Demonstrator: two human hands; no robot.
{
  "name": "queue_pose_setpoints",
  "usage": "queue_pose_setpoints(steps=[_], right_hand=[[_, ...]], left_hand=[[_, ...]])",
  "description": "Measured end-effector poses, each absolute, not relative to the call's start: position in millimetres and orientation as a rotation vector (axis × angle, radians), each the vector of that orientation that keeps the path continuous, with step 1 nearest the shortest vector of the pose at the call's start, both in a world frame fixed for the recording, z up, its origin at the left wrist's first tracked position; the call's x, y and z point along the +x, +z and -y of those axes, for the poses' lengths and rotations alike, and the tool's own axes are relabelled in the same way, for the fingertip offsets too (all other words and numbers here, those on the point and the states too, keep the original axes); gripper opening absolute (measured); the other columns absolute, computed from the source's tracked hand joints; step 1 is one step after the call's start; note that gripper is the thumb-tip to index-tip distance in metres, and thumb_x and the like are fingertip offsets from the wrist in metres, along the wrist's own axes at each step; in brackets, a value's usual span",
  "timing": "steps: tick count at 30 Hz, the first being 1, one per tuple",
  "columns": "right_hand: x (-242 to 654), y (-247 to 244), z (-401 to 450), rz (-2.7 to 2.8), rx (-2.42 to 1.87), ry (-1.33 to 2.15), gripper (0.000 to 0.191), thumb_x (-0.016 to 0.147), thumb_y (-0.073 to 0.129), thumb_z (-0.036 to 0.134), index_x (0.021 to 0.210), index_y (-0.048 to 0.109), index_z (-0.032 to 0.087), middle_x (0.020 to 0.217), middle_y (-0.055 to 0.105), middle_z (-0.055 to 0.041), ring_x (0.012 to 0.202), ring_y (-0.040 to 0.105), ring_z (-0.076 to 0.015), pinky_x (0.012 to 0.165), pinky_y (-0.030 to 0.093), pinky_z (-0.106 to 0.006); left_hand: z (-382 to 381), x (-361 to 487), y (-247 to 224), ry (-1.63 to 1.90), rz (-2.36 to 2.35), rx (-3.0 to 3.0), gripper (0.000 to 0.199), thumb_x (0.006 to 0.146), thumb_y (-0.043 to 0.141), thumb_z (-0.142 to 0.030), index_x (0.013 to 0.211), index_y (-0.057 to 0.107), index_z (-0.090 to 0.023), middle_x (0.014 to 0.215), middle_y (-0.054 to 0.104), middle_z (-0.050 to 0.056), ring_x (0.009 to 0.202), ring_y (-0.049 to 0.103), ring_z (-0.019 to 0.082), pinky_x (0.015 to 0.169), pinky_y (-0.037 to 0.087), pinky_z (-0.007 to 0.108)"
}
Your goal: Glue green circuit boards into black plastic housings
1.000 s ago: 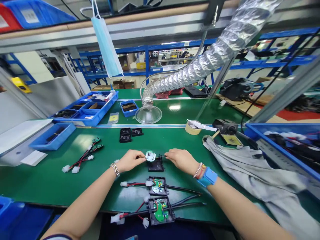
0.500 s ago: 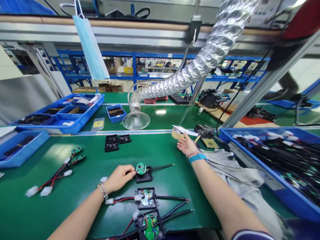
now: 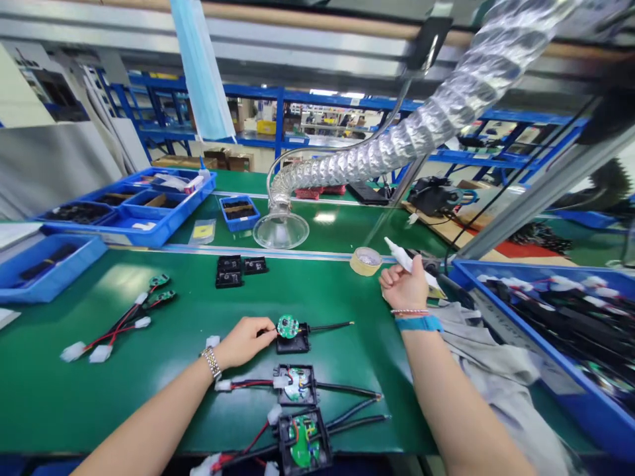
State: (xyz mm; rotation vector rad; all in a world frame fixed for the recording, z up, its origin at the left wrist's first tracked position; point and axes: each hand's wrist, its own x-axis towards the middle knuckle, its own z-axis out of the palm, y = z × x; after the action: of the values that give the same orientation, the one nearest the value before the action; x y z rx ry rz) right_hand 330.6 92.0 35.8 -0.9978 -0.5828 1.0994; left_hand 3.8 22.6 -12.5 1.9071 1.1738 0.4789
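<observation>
My left hand (image 3: 247, 340) pinches the wires at the edge of a round green circuit board (image 3: 288, 326), which sits tilted over a small black plastic case (image 3: 294, 344). From that case a black cable (image 3: 330, 326) runs right. In my right hand (image 3: 405, 285) is a white tube with a pointed nozzle (image 3: 399, 254), raised with its tip up and to the left. A roll of tape (image 3: 366, 262) lies just left of that hand. Nearer me are two more black cases, one with a whitish-coated board (image 3: 297, 385) and one with a green board (image 3: 303, 441).
Black case covers (image 3: 229, 272) and wired boards (image 3: 159, 299) lie to the left. A clear fume hood (image 3: 280, 231) hangs on a silver duct over the bench. Blue bins stand left, and a blue bin of cables (image 3: 546, 330) right, beside grey cloth (image 3: 483, 337).
My right hand has closed round the white tube and lifted it off the tape roll, moving right. My left hand stays at the circuit board. The view has tilted down slightly.
</observation>
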Motion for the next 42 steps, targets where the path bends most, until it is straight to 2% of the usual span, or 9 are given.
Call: queue_pose_setpoints(steps=[4, 8, 11, 14, 18, 21, 26, 35, 42], right_hand=[[299.7, 49.7, -58.7, 0.732, -0.773, 1.36, 0.045, 0.082, 0.047, 0.047, 0.049, 0.038, 0.018, 0.038, 0.029, 0.006, 0.034, 0.03, -0.006, 0.033, 0.026, -0.018], [260.3, 52.2, -34.4, 0.81, -0.714, 1.419, 0.046, 0.079, 0.047, 0.055, 0.052, 0.044, 0.018, 0.039, 0.03, 0.0061, 0.035, 0.029, -0.0063, 0.035, 0.025, -0.019], [239.4, 46.2, -22.7, 0.989, -0.871, 1.432, 0.05, 0.08, 0.044, 0.056, 0.047, 0.041, 0.018, 0.037, 0.027, 0.0063, 0.033, 0.028, -0.0066, 0.035, 0.024, -0.02], [232.1, 32.7, -13.8, 1.349, -1.144, 1.134, 0.053, 0.081, 0.042, 0.055, 0.041, 0.036, 0.02, 0.036, 0.031, 0.0044, 0.035, 0.033, -0.0087, 0.039, 0.033, -0.024], [237.0, 4.9, -6.5, 1.732, -1.37, 0.528, 0.041, 0.077, 0.046, 0.057, 0.059, 0.06, 0.023, 0.061, 0.061, -0.0029, 0.063, 0.059, -0.0185, 0.064, 0.048, -0.032], [243.8, -17.6, -6.8, 1.832, -1.372, 0.321, 0.038, 0.077, 0.045, 0.056, 0.081, 0.067, 0.025, 0.084, 0.067, -0.0039, 0.083, 0.061, -0.0212, 0.077, 0.049, -0.035], [256.3, -43.2, -12.2, 1.881, -1.386, 0.236, 0.039, 0.081, 0.043, 0.05, 0.093, 0.068, 0.023, 0.089, 0.067, -0.004, 0.09, 0.061, -0.0213, 0.086, 0.047, -0.036], [252.9, -40.2, -18.2, 2.006, -1.353, 0.307, 0.043, 0.087, 0.033, 0.045, 0.101, 0.066, 0.021, 0.089, 0.067, -0.0047, 0.092, 0.061, -0.0203, 0.085, 0.049, -0.032], [245.1, -13.0, -12.1, 2.043, -1.276, 0.403, 0.045, 0.087, 0.034, 0.048, 0.086, 0.069, 0.019, 0.08, 0.068, -0.0063, 0.08, 0.064, -0.0215, 0.071, 0.053, -0.031]], left_hand=[[-22.4, 3.5, -13.5, 0.498, -1.168, 1.908, 0.028, 0.08, 0.042, -0.034, 0.065, 0.054, -0.014, 0.059, 0.05, -0.003, 0.057, 0.042, 0.01, 0.054, 0.033, 0.019], [-20.6, 3.7, -14.4, 0.529, -1.159, 1.921, 0.026, 0.08, 0.044, -0.032, 0.067, 0.056, -0.014, 0.06, 0.053, -0.003, 0.058, 0.044, 0.01, 0.055, 0.034, 0.019], [-19.8, 4.0, -14.5, 0.554, -1.155, 1.93, 0.025, 0.08, 0.044, -0.031, 0.068, 0.058, -0.014, 0.062, 0.055, -0.002, 0.059, 0.046, 0.01, 0.056, 0.035, 0.019], [-19.9, 4.0, -14.7, 0.568, -1.145, 1.946, 0.024, 0.08, 0.045, -0.03, 0.068, 0.057, -0.013, 0.063, 0.057, -0.002, 0.06, 0.047, 0.01, 0.057, 0.035, 0.018], [-19.6, 4.3, -13.6, 0.576, -1.135, 1.98, 0.024, 0.08, 0.045, -0.029, 0.067, 0.057, -0.013, 0.063, 0.057, -0.002, 0.06, 0.047, 0.01, 0.057, 0.035, 0.018], [-18.7, 4.9, -12.1, 0.583, -1.133, 1.998, 0.022, 0.08, 0.046, -0.028, 0.067, 0.057, -0.014, 0.063, 0.057, -0.002, 0.059, 0.047, 0.01, 0.056, 0.035, 0.018], [-17.6, 5.2, -11.6, 0.616, -1.127, 2.033, 0.02, 0.08, 0.046, -0.025, 0.067, 0.057, -0.014, 0.063, 0.057, -0.002, 0.058, 0.048, 0.009, 0.056, 0.035, 0.018], [-18.0, 5.0, -14.2, 0.638, -1.105, 2.062, 0.019, 0.08, 0.046, -0.024, 0.069, 0.058, -0.014, 0.064, 0.058, -0.002, 0.059, 0.048, 0.01, 0.056, 0.036, 0.018], [-17.8, 5.1, -13.6, 0.639, -1.104, 2.065, 0.019, 0.08, 0.047, -0.024, 0.069, 0.059, -0.014, 0.063, 0.058, -0.002, 0.058, 0.048, 0.009, 0.056, 0.036, 0.018]])
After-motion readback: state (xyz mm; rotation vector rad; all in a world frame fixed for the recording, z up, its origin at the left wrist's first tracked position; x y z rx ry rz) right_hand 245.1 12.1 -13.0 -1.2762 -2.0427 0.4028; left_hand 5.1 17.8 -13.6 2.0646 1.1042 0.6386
